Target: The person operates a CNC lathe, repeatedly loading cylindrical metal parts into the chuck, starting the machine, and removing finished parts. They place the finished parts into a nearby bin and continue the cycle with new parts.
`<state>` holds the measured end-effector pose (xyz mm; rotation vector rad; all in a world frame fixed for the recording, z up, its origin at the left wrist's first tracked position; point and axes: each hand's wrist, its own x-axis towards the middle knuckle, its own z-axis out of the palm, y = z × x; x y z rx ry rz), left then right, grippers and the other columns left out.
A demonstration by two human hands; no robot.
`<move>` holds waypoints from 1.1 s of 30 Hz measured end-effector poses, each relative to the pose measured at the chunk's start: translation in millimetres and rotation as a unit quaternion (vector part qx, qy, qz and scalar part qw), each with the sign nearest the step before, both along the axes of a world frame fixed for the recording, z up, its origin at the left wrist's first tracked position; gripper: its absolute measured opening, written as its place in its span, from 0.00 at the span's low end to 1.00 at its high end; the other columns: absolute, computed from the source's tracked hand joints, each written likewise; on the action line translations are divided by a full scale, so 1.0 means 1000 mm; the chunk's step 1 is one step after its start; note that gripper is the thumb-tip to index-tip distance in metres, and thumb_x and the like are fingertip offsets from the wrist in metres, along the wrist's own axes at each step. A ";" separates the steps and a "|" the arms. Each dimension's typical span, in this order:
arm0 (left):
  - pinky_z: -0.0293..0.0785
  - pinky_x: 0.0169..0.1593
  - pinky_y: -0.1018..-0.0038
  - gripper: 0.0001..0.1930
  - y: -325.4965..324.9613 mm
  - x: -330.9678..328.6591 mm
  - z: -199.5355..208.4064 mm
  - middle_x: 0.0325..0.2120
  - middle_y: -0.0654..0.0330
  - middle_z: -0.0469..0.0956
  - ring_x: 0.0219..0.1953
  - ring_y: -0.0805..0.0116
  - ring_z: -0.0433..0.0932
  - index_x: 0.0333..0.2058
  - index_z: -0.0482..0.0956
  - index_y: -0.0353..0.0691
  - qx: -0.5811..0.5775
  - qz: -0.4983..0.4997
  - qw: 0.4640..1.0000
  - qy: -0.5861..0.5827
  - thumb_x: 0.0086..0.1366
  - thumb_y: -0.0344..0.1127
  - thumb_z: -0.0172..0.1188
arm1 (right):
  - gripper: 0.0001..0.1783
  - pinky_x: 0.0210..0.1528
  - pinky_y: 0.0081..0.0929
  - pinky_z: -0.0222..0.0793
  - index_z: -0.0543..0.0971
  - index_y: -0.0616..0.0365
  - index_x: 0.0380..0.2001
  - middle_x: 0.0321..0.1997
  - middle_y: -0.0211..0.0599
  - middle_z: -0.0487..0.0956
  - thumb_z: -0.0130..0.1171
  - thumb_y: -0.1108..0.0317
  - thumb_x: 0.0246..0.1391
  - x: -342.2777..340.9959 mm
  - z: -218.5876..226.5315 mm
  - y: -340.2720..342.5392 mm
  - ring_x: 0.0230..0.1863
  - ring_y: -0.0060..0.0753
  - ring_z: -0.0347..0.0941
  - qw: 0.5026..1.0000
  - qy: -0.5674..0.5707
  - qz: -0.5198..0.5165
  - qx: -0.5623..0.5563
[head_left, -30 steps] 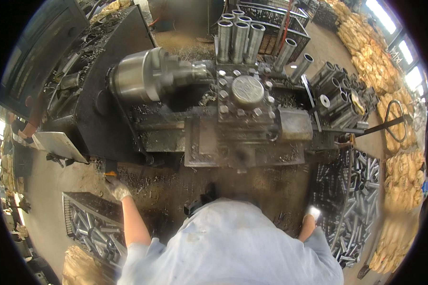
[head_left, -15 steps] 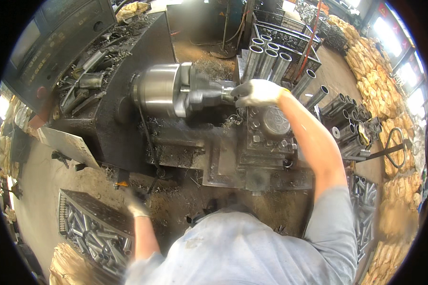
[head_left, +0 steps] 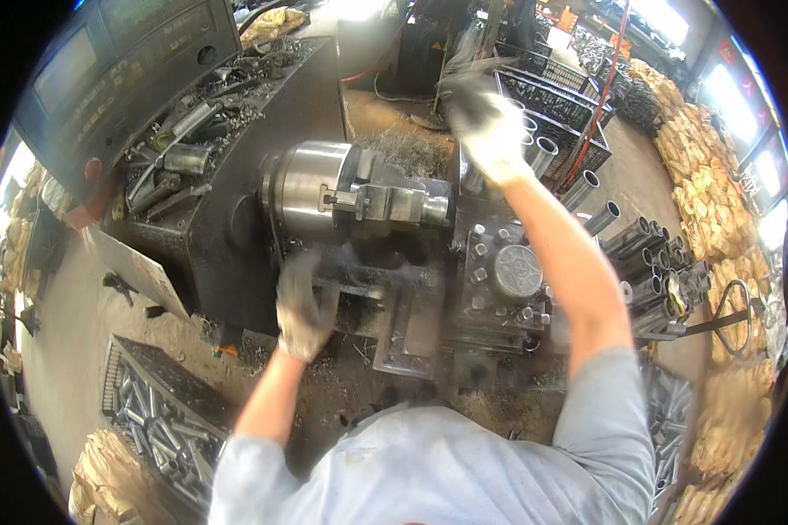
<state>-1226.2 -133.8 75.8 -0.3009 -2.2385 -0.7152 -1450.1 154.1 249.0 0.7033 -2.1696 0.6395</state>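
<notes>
My right hand (head_left: 490,136), in a white glove with darkened fingers, is raised beyond the tool post (head_left: 517,269) near the upright tubes. Motion smears its fingers, and a grey wispy streak shows above them; I cannot tell whether it holds anything. My left hand (head_left: 305,311), also gloved and blurred, is just on the near side of the lathe chuck (head_left: 311,185), fingers stretched out and thumb apart. The chuck's jaws (head_left: 385,199) surround a short metal piece (head_left: 435,210). Chuck details look sharp.
Steel tubes (head_left: 652,254) stand in a group at right. Black crates (head_left: 552,96) lie behind. A bin of short metal pieces (head_left: 162,429) is at lower left, another (head_left: 668,420) at lower right. Shavings and scraps cover the machine top (head_left: 228,96); a control panel (head_left: 123,79) rises at left.
My right hand has left the end of the chuck and swung away, up and right. My left hand has risen from the lower left to near the chuck. The chuck no longer looks blurred.
</notes>
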 end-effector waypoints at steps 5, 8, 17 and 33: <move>0.56 0.77 0.43 0.49 -0.016 -0.081 0.061 0.69 0.41 0.67 0.72 0.35 0.65 0.71 0.64 0.36 -0.158 -0.001 0.987 -0.015 0.52 0.37 0.80 | 0.20 0.57 0.42 0.80 0.90 0.53 0.48 0.48 0.48 0.89 0.60 0.57 0.57 -0.012 -0.022 0.038 0.51 0.55 0.86 0.898 -0.332 0.097 0.272; 0.53 0.79 0.43 0.54 -0.011 -0.100 0.075 0.69 0.41 0.68 0.74 0.38 0.64 0.71 0.64 0.34 -0.234 0.043 0.969 -0.067 0.47 0.42 0.83 | 0.21 0.57 0.44 0.81 0.89 0.53 0.49 0.48 0.47 0.89 0.61 0.56 0.59 -0.007 -0.012 0.108 0.49 0.53 0.87 0.920 -0.348 0.036 0.175; 0.74 0.68 0.58 0.52 -0.014 -0.188 0.117 0.64 0.42 0.76 0.66 0.45 0.76 0.68 0.69 0.33 -0.424 0.012 0.879 -0.216 0.48 0.52 0.79 | 0.27 0.54 0.49 0.79 0.86 0.55 0.53 0.48 0.57 0.87 0.67 0.49 0.57 -0.068 -0.046 0.186 0.50 0.58 0.85 0.912 -0.303 -0.190 0.202; 0.84 0.52 0.61 0.29 0.082 -0.119 0.114 0.44 0.52 0.86 0.46 0.59 0.87 0.57 0.77 0.37 0.258 -0.069 0.952 -0.148 0.59 0.40 0.77 | 0.33 0.39 0.31 0.83 0.78 0.58 0.67 0.41 0.44 0.90 0.67 0.67 0.58 0.052 0.052 0.072 0.32 0.29 0.85 0.913 -0.346 0.201 0.077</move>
